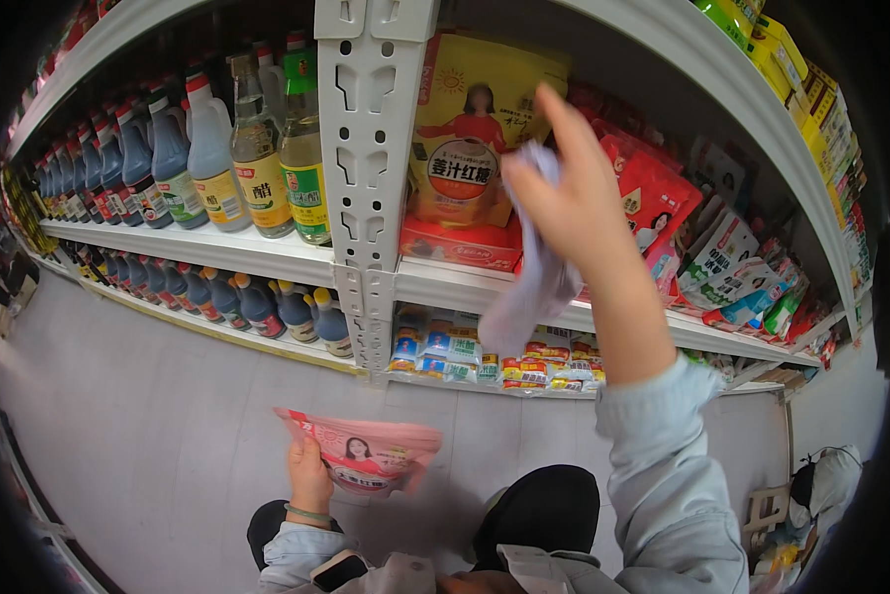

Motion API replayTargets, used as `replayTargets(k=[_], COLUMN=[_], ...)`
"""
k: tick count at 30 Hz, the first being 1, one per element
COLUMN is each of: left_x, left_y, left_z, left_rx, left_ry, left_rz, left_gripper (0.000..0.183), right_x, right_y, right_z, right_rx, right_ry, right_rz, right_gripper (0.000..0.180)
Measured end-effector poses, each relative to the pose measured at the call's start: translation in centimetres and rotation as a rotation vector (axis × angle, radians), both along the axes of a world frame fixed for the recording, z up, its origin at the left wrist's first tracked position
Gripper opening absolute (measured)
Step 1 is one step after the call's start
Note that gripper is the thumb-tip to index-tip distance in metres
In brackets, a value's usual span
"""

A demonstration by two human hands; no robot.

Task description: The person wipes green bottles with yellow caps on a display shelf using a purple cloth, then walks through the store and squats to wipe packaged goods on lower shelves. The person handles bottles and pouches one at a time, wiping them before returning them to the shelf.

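Observation:
My left hand [310, 474] grips the left edge of a pink stand-up pouch [378, 451], low over the floor; the pouch bears writing and a printed figure. Up at the shelf, my right hand [567, 197] holds a pale lilac cloth [538, 278] that hangs down past the shelf edge. Hand and cloth are blurred by motion. Behind them a yellow pouch [508, 82] stands upright in a red display box [456, 249], partly hidden by the cloth and fingers. Red pouches [656, 197] lean to the right of my right hand.
A white perforated shelf post [363, 171] divides the rack. Left of it stand rows of bottles [211, 163], with more bottles [259, 308] below. Bagged sachets [449, 349] lie on the bottom shelf. My knee [538, 512] is bent over the grey floor [155, 416].

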State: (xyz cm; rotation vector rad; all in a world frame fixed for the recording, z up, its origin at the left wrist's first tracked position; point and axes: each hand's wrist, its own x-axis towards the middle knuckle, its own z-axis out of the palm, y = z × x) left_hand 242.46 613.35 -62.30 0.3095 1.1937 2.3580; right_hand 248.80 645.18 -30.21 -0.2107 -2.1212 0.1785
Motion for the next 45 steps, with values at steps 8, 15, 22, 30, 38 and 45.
replayTargets(k=[8,15,22,30,38,45], left_x=[0.6,0.7,1.1,1.3,2.1,1.7], left_y=[-1.8,-1.7,-0.4,-1.0,-0.6,-0.3], left_z=[0.3,0.3,0.3,-2.4,-1.2,-2.8], left_rx=[-0.088,-0.24,-0.266,-0.501,-0.42,-0.505], left_ry=[0.059,0.048,0.084,0.439,0.342,0.388], left_rz=[-0.077,-0.152,-0.211,-0.295,-0.271,-0.199], left_gripper=[0.026,0.027,0.025,0.023,0.02,0.019], right_x=[-9.1,-9.4,-8.3,-6.3,-3.1,2.0], right_y=[3.5,2.9,4.4,5.8,3.7,-5.3], right_z=[1.8,4.5,4.1,4.2,3.6,1.4], right_rx=[-0.111,0.276,0.161,-0.244,-0.348,-0.033], right_ry=[-0.293,-0.16,-0.122,0.259,0.444,0.64], right_rz=[-0.361,-0.572,-0.271,-0.061,0.438,0.552], right_gripper=[0.075,0.07,0.044,0.031,0.013,0.006])
